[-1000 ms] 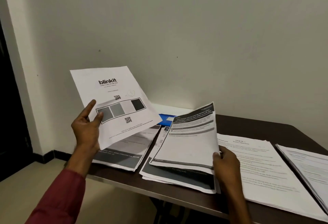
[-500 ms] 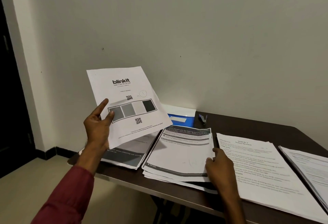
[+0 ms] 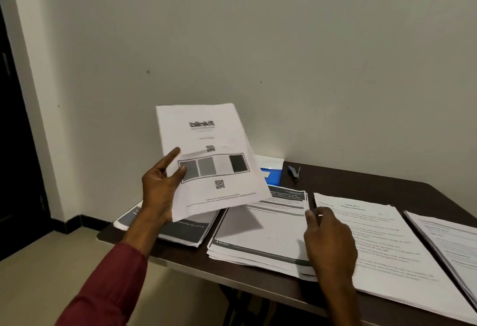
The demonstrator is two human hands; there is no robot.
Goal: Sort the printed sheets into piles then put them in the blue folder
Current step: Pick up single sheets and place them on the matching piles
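My left hand point(image 3: 160, 186) holds up a stack of white sheets headed "blinkit" point(image 3: 206, 155), raised above the table's left part. Under it lies a pile with dark grey bands point(image 3: 180, 230). A second pile with a grey footer point(image 3: 260, 232) sits in the middle, and my right hand point(image 3: 327, 238) rests flat on its right edge, fingers loosely bent, gripping nothing. Right of that lies a text pile headed "TASK ID" point(image 3: 387, 248), and another text pile point(image 3: 449, 240) at the far right. The blue folder point(image 3: 271, 174) lies at the back, mostly hidden by the held sheets.
The dark brown table point(image 3: 361, 183) stands against a plain wall. A small blue stapler point(image 3: 295, 172) lies at the back beside the folder. A white sheet point(image 3: 271, 160) pokes out behind the folder. The table's left edge drops to a tiled floor and a dark doorway.
My right hand has laid the lifted sheets down flat on the middle pile. My left hand has carried the blinkit stack to the right, over the table.
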